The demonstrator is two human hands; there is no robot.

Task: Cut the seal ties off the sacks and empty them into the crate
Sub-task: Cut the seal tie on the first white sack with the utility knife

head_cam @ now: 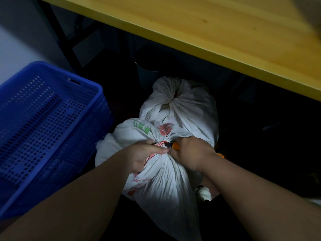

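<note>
Yellow wooden tabletop [199,28] above dark, dim floor [269,145].

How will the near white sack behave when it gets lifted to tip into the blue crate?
Probably floppy: the near sack is thin wrinkled fabric, gathered at the neck where the left hand pinches it. It will likely sag and shift rather than hold shape. It bulges full, so it may be fairly heavy. The right hand holds an orange-handled knife at the neck; once cut, contents could spill.
</note>
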